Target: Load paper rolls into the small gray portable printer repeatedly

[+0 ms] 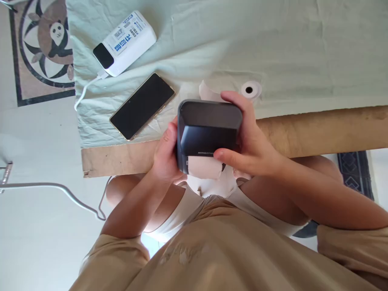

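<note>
Holding a small dark printer (208,129) in both hands, the person is sitting at the near edge of the counter (318,129), with the device lifted just above that edge and over the lap. The left hand (165,155) is gripping the printer's left side, its grip clamped on the casing with the thumb lying along the edge. The right hand (247,141) is wrapping the right side, its grip likewise clamped on the printer: fingers are curling over the top corner and the thumb is pressing across the lower front. A paper roll (204,166) is sitting in the open bottom of the printer, just under the right thumb, and a strip of paper (209,93) is sticking up behind the top of the device.

Lying on the pale cloth (273,48) that is covering the counter, a phone (142,106) is resting face up with a dark screen, just left of the printer and apart from it. Farther back and to the left, a white power bank (125,42) is lying at an angle, with a white cable (86,87) running from its near end off the cloth's edge. A second small roll (251,89) is standing on the cloth just behind the right hand's fingers. A panda mat (45,44) is showing on the floor at the far left.
</note>
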`<action>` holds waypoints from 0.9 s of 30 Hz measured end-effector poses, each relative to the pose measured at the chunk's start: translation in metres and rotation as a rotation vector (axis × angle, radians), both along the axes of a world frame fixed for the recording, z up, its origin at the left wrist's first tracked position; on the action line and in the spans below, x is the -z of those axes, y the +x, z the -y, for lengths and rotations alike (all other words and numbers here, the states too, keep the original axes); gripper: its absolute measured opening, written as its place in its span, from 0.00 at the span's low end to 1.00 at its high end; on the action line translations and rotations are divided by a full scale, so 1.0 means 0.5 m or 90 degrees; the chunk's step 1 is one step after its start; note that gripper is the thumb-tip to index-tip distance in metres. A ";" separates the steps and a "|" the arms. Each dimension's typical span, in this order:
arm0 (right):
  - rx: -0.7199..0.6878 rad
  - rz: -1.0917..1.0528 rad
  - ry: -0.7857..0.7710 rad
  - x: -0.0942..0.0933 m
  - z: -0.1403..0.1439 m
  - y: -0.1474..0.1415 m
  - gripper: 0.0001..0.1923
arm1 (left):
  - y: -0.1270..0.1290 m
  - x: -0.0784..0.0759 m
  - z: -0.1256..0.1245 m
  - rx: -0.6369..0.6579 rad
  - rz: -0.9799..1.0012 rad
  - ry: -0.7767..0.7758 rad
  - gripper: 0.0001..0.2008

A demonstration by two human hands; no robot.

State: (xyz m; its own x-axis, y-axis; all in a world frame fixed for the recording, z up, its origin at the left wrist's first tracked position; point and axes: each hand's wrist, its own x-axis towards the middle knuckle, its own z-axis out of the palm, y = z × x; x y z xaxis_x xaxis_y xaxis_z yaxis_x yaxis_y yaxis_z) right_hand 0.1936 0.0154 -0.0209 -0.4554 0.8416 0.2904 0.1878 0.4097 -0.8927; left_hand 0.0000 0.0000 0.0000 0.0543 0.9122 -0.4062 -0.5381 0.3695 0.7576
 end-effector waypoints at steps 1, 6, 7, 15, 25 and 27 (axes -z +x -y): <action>0.014 0.023 -0.004 -0.002 0.001 0.002 0.43 | -0.001 -0.001 -0.004 0.005 0.000 -0.004 0.22; 0.102 0.107 0.071 -0.016 0.004 0.005 0.43 | -0.003 -0.005 -0.017 -0.017 -0.005 -0.063 0.20; 0.115 0.112 0.096 -0.019 0.004 0.006 0.41 | -0.003 -0.005 -0.018 -0.017 0.002 -0.078 0.20; 0.112 0.144 0.265 -0.025 -0.004 0.012 0.34 | -0.010 -0.001 -0.017 -0.004 -0.039 -0.076 0.16; 0.238 0.029 0.261 -0.049 -0.012 0.016 0.15 | -0.015 0.015 -0.020 0.093 -0.015 0.068 0.19; 0.290 -0.027 0.263 -0.058 -0.017 0.007 0.13 | -0.014 0.019 -0.019 0.097 -0.017 0.081 0.19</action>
State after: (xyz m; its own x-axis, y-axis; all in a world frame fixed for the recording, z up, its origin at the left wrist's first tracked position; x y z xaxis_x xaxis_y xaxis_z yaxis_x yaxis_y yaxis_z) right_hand 0.1971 0.0240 0.0082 -0.0578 0.7630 0.6438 0.3935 0.6101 -0.6877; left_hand -0.0071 0.0093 -0.0096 0.1867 0.9383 -0.2910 -0.4617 0.3452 0.8171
